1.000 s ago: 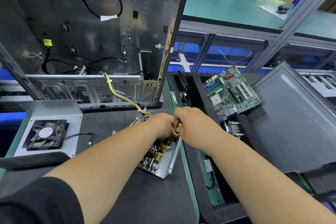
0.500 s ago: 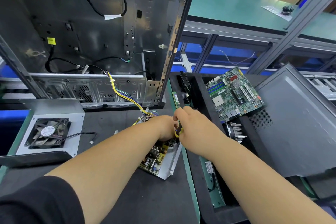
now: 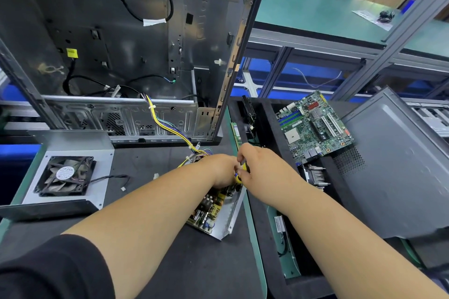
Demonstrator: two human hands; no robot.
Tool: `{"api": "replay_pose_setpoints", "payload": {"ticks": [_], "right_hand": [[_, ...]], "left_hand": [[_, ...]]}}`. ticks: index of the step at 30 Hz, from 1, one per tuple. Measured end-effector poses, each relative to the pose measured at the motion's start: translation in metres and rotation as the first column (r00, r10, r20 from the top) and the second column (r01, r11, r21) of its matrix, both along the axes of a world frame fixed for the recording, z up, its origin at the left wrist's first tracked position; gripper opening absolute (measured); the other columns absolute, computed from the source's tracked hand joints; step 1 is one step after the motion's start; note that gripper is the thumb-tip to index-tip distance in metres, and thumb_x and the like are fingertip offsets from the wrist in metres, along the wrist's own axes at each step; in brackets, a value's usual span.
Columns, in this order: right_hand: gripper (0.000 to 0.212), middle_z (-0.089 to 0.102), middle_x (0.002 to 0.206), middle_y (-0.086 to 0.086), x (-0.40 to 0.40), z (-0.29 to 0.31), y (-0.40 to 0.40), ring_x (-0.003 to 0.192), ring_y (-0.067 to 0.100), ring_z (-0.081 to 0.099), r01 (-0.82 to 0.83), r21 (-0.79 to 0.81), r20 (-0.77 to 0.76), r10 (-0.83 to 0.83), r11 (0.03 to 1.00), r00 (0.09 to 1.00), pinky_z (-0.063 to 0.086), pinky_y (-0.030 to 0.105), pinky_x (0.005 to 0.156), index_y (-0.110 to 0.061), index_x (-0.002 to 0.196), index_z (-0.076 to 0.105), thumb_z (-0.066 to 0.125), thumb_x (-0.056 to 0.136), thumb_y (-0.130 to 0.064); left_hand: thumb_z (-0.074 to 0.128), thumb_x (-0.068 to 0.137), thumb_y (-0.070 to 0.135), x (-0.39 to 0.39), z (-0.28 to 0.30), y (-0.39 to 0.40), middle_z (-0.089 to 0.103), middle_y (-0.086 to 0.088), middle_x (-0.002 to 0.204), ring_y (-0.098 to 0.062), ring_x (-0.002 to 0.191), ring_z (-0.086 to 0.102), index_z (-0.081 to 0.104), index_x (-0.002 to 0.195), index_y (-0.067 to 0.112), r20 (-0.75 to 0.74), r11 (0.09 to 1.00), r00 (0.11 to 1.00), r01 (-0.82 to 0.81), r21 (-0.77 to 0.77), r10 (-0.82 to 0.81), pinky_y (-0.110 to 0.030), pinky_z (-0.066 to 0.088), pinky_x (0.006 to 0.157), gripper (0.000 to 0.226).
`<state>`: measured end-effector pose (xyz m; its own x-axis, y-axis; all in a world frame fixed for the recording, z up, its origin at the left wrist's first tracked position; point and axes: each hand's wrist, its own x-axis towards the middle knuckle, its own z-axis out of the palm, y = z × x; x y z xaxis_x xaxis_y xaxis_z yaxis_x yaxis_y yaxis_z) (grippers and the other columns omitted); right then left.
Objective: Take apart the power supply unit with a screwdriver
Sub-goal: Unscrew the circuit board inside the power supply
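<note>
The open power supply unit (image 3: 213,211) lay on the dark mat (image 3: 150,238), near its right edge, in front of the big metal computer case (image 3: 121,56). Its green board with little parts showed inside a thin metal tray. A bunch of yellow and dark wires (image 3: 167,126) ran from the case down to the unit.

Both hands met over the far end of the unit. The right hand (image 3: 262,172) had its fingers curled round the yellow and black screwdriver (image 3: 240,173), and the tip pointed down into the unit. The left hand (image 3: 218,170) rested on the unit right beside it; its fingers were hidden, so whether they pinched anything could not be told.

A fan (image 3: 64,176) sat on a metal plate at the left. A green motherboard (image 3: 315,126) lay at the right.
</note>
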<state>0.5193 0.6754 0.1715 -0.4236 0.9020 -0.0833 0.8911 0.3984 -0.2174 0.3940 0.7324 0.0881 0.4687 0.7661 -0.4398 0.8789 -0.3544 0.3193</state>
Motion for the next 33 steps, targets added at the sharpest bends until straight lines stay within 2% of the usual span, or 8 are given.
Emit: {"api": "replay_pose_setpoints", "payload": {"ticks": [5,10,13,17,20,23,27,33], "right_hand": [[0.019,0.055,0.110,0.006,0.000,0.004,-0.004,0.097,0.024,0.044,-0.013,-0.008,0.008,0.013,1.000,1.000,0.030,0.034,0.073,-0.012,0.113,0.048,0.050,0.095,-0.018],[0.017,0.055,0.115,0.005,0.000,0.007,-0.005,0.105,0.026,0.047,-0.027,-0.030,0.048,0.028,0.999,0.998,0.038,0.037,0.089,-0.013,0.110,0.051,0.050,0.093,-0.015],[0.018,0.054,0.112,0.003,0.003,0.010,-0.004,0.104,0.024,0.047,-0.032,-0.008,0.059,0.033,0.999,0.998,0.038,0.034,0.088,-0.016,0.109,0.055,0.052,0.091,-0.015],[0.021,0.049,0.106,0.002,0.005,0.010,-0.002,0.095,0.024,0.049,-0.029,-0.007,0.074,0.030,1.000,0.997,0.032,0.032,0.071,-0.017,0.106,0.057,0.054,0.086,-0.013],[0.018,0.048,0.105,0.002,0.004,0.009,-0.003,0.085,0.024,0.049,-0.023,-0.030,0.041,0.024,0.999,0.999,0.029,0.032,0.065,-0.017,0.103,0.055,0.056,0.085,-0.013],[0.016,0.049,0.108,0.001,0.003,0.008,-0.003,0.082,0.024,0.052,-0.021,-0.046,0.017,0.022,0.999,1.000,0.034,0.034,0.064,-0.016,0.104,0.053,0.056,0.089,-0.015],[0.019,0.049,0.106,0.001,0.003,0.007,-0.002,0.079,0.022,0.050,-0.011,-0.048,-0.027,0.010,0.999,1.000,0.026,0.029,0.060,-0.017,0.103,0.055,0.056,0.086,-0.007],[0.017,0.049,0.107,0.002,0.003,0.007,0.001,0.077,0.019,0.044,-0.023,-0.040,-0.030,0.021,0.999,0.999,0.025,0.027,0.062,-0.016,0.104,0.057,0.057,0.089,-0.008]], "left_hand": [[0.044,0.092,0.008,0.001,-0.002,0.001,0.042,0.001,0.073,-0.029,0.081,0.047,0.030,0.069,0.023,-0.001,1.000,1.000,-0.002,-0.021,0.002,-0.034,0.039,0.071,0.030],[0.047,0.092,0.013,0.002,-0.005,0.001,0.053,-0.005,0.090,-0.029,0.084,0.052,0.039,0.094,0.020,0.036,0.999,0.998,-0.045,-0.029,0.046,-0.038,0.048,0.077,0.011],[0.048,0.093,0.015,0.000,-0.008,0.003,0.058,-0.009,0.101,-0.029,0.087,0.054,0.043,0.112,0.016,0.074,0.995,0.993,-0.087,-0.039,0.090,-0.041,0.051,0.082,0.020],[0.052,0.093,0.024,-0.001,-0.014,0.005,0.059,-0.010,0.108,-0.027,0.089,0.053,0.038,0.102,0.021,0.122,0.992,0.985,-0.119,-0.039,0.123,-0.043,0.050,0.084,0.017],[0.055,0.091,0.026,-0.002,-0.014,0.006,0.055,-0.007,0.100,-0.027,0.087,0.052,0.036,0.101,0.021,0.163,0.986,0.973,-0.159,-0.051,0.166,-0.039,0.047,0.079,0.021],[0.052,0.092,0.025,-0.003,-0.015,0.007,0.057,-0.013,0.110,-0.028,0.090,0.053,0.036,0.099,0.020,0.152,0.989,0.977,-0.141,-0.047,0.146,-0.042,0.049,0.082,0.017],[0.049,0.093,0.028,-0.003,-0.015,0.007,0.057,-0.013,0.116,-0.030,0.094,0.056,0.040,0.100,0.020,0.158,0.991,0.979,-0.127,-0.030,0.130,-0.044,0.051,0.084,0.014],[0.048,0.093,0.019,-0.002,-0.013,0.007,0.057,-0.012,0.108,-0.030,0.088,0.054,0.041,0.103,0.017,0.137,0.993,0.984,-0.111,-0.033,0.115,-0.041,0.048,0.078,0.012]]}}
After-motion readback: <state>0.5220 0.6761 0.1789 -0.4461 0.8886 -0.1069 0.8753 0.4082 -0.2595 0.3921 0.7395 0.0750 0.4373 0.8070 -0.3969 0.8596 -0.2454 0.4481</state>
